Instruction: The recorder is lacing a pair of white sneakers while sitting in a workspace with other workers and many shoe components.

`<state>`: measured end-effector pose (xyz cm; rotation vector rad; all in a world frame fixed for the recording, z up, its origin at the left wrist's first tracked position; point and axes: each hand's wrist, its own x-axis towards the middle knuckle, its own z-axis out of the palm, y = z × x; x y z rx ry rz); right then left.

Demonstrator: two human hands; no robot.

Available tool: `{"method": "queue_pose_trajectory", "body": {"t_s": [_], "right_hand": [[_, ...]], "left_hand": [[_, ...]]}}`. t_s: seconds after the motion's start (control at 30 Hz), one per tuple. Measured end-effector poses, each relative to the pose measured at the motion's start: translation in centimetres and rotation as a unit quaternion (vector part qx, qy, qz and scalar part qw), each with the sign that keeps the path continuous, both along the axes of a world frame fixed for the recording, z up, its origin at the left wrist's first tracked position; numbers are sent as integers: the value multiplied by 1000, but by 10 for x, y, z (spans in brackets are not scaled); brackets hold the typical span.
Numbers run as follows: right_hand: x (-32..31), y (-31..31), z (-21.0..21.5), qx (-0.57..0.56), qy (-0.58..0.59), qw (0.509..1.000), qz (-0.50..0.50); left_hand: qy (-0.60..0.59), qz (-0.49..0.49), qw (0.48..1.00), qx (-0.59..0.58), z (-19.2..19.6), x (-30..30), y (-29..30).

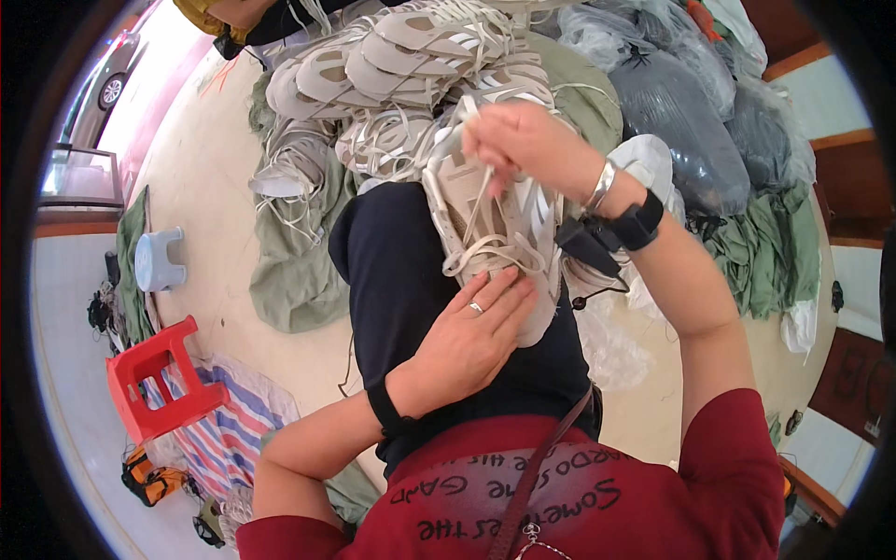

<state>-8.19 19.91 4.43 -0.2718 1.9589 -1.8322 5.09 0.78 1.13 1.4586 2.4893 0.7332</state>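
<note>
A beige and white sneaker [457, 187] rests on my dark-trousered lap, its toe pointing toward me. My left hand [471, 327] lies across the toe with the fingers stretched out flat; a ring is on one finger. Above the shoe's upper end my right hand [527, 149] is closed, slightly blurred, pinching a cream shoelace [481, 201] that runs down to the lower eyelets. Loops of the lace lie loosely just beyond my left fingertips. A black device on a strap sits at my right wrist, beside a silver bangle.
Beyond my knees lies a pile of similar sneakers [401, 56] with loose laces. Dark plastic bags [677, 121] and green cloth [770, 247] are at the right. A red stool [159, 383] and a pale blue stool [161, 259] stand at the left.
</note>
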Motion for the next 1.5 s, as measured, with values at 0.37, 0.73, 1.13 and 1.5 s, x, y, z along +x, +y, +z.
{"method": "queue_pose_trajectory", "body": {"t_s": [0.37, 0.73, 1.13, 1.5], "right_hand": [[-38, -6, -53, 156, 207, 965, -23], [-24, -8, -51, 133, 156, 972, -116], [-15, -8, -62, 88, 202, 964, -147], [-16, -7, -64, 85, 212, 962, -150]], "left_hand": [[-72, 13, 993, 96, -3, -12, -3], [-73, 193, 971, 123, 0, -63, -18], [140, 252, 956, 57, -8, -67, -11], [178, 173, 967, 56, -4, -74, 3]]}}
